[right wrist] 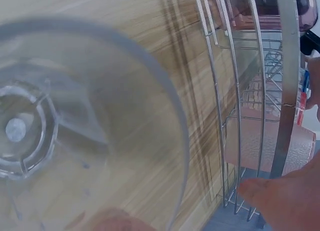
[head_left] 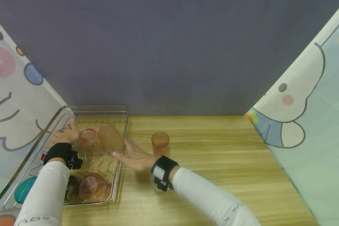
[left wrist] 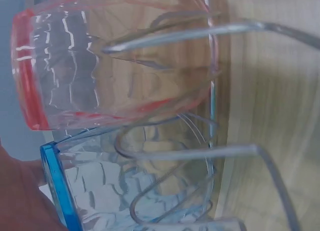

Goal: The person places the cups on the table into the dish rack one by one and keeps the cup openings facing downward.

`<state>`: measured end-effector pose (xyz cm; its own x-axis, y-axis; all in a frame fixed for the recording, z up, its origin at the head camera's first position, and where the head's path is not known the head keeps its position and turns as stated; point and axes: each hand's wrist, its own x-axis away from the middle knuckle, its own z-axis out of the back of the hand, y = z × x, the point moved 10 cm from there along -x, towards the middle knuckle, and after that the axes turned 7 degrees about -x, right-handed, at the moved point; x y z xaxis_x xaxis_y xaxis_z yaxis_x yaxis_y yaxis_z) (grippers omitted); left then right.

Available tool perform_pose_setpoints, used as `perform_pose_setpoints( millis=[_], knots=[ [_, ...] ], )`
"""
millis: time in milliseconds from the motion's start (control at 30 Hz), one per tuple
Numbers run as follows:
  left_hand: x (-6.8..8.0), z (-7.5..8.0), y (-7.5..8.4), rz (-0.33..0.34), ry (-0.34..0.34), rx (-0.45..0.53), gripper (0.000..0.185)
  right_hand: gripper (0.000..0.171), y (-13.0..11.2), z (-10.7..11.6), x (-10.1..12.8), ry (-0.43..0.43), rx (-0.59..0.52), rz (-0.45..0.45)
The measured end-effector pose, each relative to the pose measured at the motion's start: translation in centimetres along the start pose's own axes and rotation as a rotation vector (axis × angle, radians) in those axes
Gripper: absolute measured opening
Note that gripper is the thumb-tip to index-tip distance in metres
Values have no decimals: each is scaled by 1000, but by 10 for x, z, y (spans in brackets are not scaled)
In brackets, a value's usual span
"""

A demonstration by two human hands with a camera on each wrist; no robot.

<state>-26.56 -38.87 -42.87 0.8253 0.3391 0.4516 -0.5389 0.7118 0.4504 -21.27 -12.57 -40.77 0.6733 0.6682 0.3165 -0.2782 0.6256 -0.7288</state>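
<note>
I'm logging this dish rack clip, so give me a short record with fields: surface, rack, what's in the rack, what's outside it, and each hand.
surface: wooden table
rack: wire dish rack, at table's left
in rack: red-rimmed glass and frosted pink cup lying down; pink bowl at near end
outside rack: orange cup, upright
left hand: inside rack, fingers spread, beside red-rimmed glass
right hand: open, at rack's right edge by frosted pink cup

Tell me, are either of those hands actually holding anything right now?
No. The right hand lies flat and open beside the wire rack, gripping nothing. The left hand rests inside the rack next to a red-rimmed glass, fingers spread, nothing visibly gripped.
</note>
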Motion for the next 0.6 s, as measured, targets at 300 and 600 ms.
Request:
perform_pose_setpoints(
  millis=[300, 600],
  knots=[
    [4, 9, -17, 59, 17, 61, 81, 84, 2, -8, -1, -30, -110, -26],
    [2, 11, -16, -11, 67, 144, 73, 84, 5, -19, 0, -73, -160, -34]
  ],
)
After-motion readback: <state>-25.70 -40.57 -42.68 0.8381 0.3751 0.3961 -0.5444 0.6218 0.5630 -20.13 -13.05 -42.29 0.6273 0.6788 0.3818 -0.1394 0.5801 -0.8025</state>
